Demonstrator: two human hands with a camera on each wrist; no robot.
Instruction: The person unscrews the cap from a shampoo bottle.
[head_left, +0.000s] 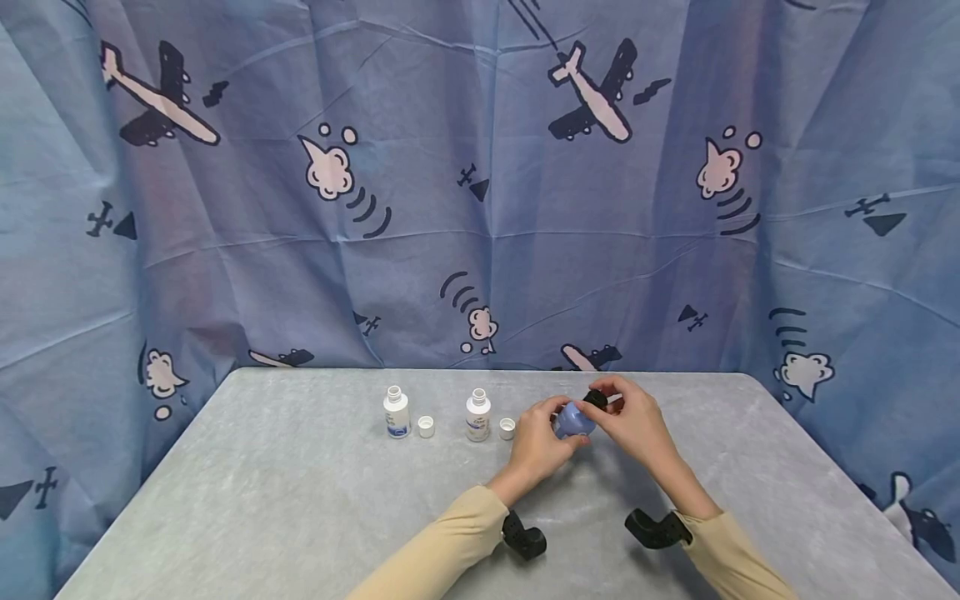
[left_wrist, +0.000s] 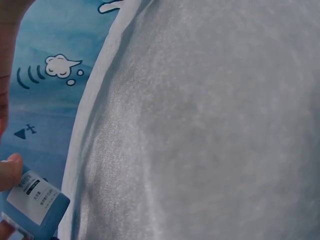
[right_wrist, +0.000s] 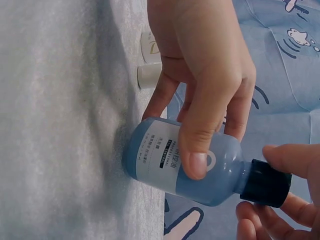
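A blue bottle (head_left: pixel 574 421) with a white printed label (right_wrist: pixel 154 159) is held tilted above the right half of the table. My left hand (head_left: pixel 540 437) grips its body, the thumb pressed along the label side in the right wrist view. My right hand (head_left: pixel 636 418) pinches the black cap (right_wrist: pixel 266 183) between thumb and fingers. The cap sits on the bottle's neck. At the lower left corner of the left wrist view, part of the blue bottle (left_wrist: pixel 47 212) shows beside a fingertip.
Two uncapped white bottles, one farther left (head_left: pixel 397 412) and one nearer (head_left: pixel 477 415), stand upright on the grey table (head_left: pixel 300 500). Beside each lies a white cap, the left one (head_left: pixel 426 427) and the right one (head_left: pixel 507 429). A blue patterned curtain (head_left: pixel 420 183) hangs behind.
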